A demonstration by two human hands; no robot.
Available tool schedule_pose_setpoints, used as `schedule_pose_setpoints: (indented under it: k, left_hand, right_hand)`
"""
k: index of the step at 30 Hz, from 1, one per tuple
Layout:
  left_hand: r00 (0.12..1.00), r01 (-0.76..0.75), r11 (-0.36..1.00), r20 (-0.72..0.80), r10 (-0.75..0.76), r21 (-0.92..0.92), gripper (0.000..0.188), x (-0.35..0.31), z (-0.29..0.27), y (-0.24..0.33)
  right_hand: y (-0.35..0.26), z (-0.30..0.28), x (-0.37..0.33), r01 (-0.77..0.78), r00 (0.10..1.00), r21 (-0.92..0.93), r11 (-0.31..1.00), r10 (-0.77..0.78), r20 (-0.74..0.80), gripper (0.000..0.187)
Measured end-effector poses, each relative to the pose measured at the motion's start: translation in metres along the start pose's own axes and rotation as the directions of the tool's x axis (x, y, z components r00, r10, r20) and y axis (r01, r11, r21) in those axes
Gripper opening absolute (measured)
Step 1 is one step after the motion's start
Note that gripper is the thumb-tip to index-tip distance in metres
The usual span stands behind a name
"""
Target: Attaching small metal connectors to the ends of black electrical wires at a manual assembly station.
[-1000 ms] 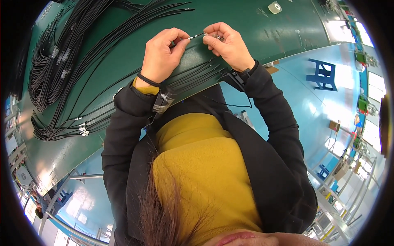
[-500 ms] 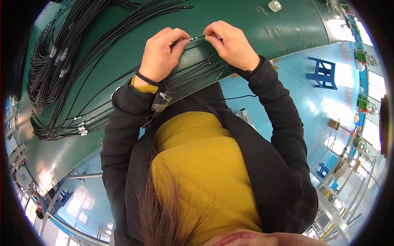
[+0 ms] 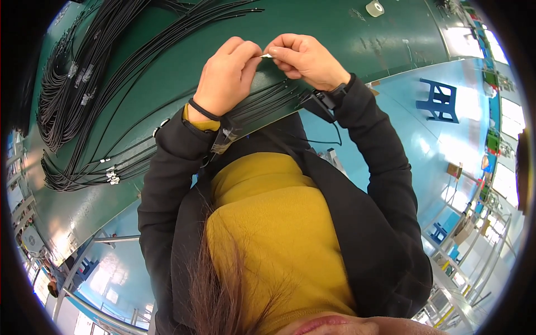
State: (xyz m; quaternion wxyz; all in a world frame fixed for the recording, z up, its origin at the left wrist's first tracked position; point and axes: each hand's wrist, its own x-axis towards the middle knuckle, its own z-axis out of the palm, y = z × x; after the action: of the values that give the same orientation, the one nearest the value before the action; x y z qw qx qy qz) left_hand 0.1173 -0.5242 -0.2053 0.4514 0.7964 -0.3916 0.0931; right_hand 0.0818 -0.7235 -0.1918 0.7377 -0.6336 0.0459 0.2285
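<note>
From where I stand, both bare hands meet over the dark green, smooth tabletop (image 3: 346,53), the fingertips almost touching around a small, slim, whitish piece (image 3: 267,56). The left hand (image 3: 226,78) has its fingers curled in and pinched at the piece's left end; the right hand (image 3: 304,58) nips the other end between thumb and forefinger, its remaining fingers folded under. So little of the piece shows between the tips that I can't make out its material or exact shape, and whatever lies inside the left curl is hidden. Just nearer the body than the fingers, a row of thin, straight, matte black cables (image 3: 265,103) runs slantwise, partly covered by the left wrist and by a boxy black device (image 3: 319,104) strapped at the right wrist. Near the left cuff hangs a crumpled, shiny, clear-wrapped item (image 3: 224,138) that I can't identify. Well to the left of the fingers lies a thick, looped bundle of black cables (image 3: 61,114), glossy clear wrapping around it, its top cut off by the view's edge. Nearer the body from that bundle, small white tags (image 3: 113,177) cluster on a lower coil. Beyond the fingers to the right sits a squat, round, whitish roll (image 3: 374,8) with a hollow core.
</note>
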Motion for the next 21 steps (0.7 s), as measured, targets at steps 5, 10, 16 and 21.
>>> schedule_pose_setpoints:
  k: [5, 10, 16, 21]
  left_hand:
    - [0.983, 0.143, 0.986, -0.104, -0.152, -0.089, 0.018, 0.008, 0.002, 0.013]
    - [0.988, 0.136, 0.989, -0.062, -0.139, -0.051, 0.018, 0.009, 0.006, 0.007]
    - [0.899, 0.423, 0.904, 0.148, -0.412, -0.052, 0.011, 0.009, 0.002, 0.009]
    - [0.947, 0.307, 0.942, 0.051, -0.316, 0.132, 0.007, -0.011, -0.019, -0.002]
  right_hand:
    - [0.001, 0.012, -0.002, 0.114, 0.988, 0.271, 0.956, -0.081, -0.128, 0.017]
    - [0.008, 0.014, 0.001, 0.156, 0.978, 0.285, 0.946, -0.107, -0.178, 0.02]
    - [0.007, 0.013, 0.0, 0.174, 0.951, -0.329, 0.928, -0.245, -0.187, 0.013]
    - [0.01, 0.002, 0.004, 0.241, 0.892, -0.654, 0.717, -0.429, -0.142, 0.011]
